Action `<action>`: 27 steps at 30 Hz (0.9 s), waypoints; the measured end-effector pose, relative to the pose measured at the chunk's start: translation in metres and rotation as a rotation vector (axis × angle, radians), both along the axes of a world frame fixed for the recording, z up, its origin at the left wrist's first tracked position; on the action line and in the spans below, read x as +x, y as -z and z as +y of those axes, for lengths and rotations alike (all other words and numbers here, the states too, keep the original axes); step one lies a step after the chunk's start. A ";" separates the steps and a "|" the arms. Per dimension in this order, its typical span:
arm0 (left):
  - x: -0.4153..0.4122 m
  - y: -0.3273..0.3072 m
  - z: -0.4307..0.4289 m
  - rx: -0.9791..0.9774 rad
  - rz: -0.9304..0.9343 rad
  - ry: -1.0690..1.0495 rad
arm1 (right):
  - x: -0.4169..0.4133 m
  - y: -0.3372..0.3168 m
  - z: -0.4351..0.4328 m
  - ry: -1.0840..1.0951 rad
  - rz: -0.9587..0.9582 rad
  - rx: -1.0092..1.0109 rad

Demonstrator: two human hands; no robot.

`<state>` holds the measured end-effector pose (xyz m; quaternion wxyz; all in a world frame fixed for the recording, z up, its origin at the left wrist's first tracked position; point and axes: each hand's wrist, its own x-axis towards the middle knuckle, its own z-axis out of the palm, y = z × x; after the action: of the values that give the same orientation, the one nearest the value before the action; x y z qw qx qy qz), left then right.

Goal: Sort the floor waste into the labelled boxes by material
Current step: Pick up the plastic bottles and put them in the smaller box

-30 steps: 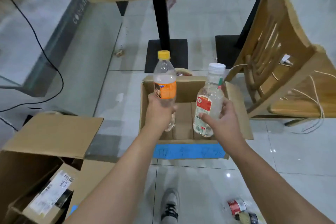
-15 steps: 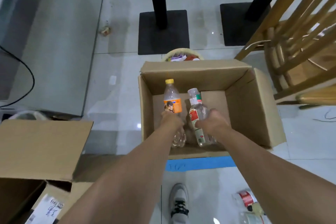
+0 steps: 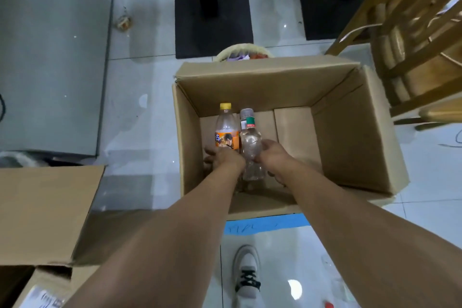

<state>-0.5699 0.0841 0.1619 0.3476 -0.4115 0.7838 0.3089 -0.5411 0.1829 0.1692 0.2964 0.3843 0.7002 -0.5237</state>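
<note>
An open cardboard box [image 3: 355,147] with a blue label strip [image 3: 265,224] on its near side stands on the floor ahead of me. Both my hands reach down inside it. My left hand [image 3: 222,159] grips the lower part of a clear bottle with an orange label and yellow cap [image 3: 226,130]. My right hand [image 3: 271,155] holds a clear bottle with a white cap and a red-green label [image 3: 250,142]. The two bottles lie side by side against the box's left inner wall, near or on its bottom.
A second open cardboard box [image 3: 47,210] sits at the left. Behind the labelled box are a small basket with scraps [image 3: 243,51] and two black table bases [image 3: 212,20]. A wooden chair [image 3: 412,40] stands at the right. Small litter [image 3: 330,304] lies near my shoe [image 3: 246,275].
Both hands have lowered the two bottles from above the box rim down into the box. My view has tilted down and come closer to the box.
</note>
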 end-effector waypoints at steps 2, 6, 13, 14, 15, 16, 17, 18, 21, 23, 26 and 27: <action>0.003 -0.014 0.003 0.028 0.029 0.071 | 0.000 -0.012 0.006 0.020 -0.004 -0.036; 0.010 -0.045 0.013 0.028 0.111 0.130 | 0.000 -0.034 0.017 0.120 0.076 -0.048; 0.054 -0.111 0.053 0.399 0.614 -0.004 | 0.042 -0.111 0.057 0.262 0.323 -0.063; 0.067 -0.124 0.062 0.497 0.641 -0.040 | 0.056 -0.124 0.066 0.275 0.367 -0.034; 0.080 -0.137 0.071 0.575 0.657 -0.071 | 0.071 -0.135 0.075 0.285 0.402 -0.014; 0.094 -0.149 0.080 0.635 0.660 -0.097 | 0.087 -0.145 0.084 0.286 0.433 -0.006; 0.111 -0.159 0.087 0.683 0.659 -0.112 | 0.106 -0.158 0.091 0.281 0.463 0.000; 0.130 -0.168 0.094 0.720 0.664 -0.115 | 0.125 -0.170 0.100 0.280 0.492 0.005; 0.199 -0.189 0.114 0.776 0.689 -0.087 | 0.192 -0.196 0.130 0.269 0.530 0.025; 0.251 -0.194 0.128 0.761 0.677 -0.089 | 0.247 -0.205 0.149 0.283 0.511 0.030; 0.336 -0.190 0.156 0.776 0.610 -0.119 | 0.341 -0.208 0.187 0.307 0.466 0.038; 0.366 -0.185 0.165 0.781 0.569 -0.113 | 0.374 -0.209 0.200 0.328 0.448 0.039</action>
<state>-0.2043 0.2490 0.3470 0.2307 -0.1912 0.6497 0.6987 -0.1675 0.3826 0.3778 0.0380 0.3729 0.6867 -0.6228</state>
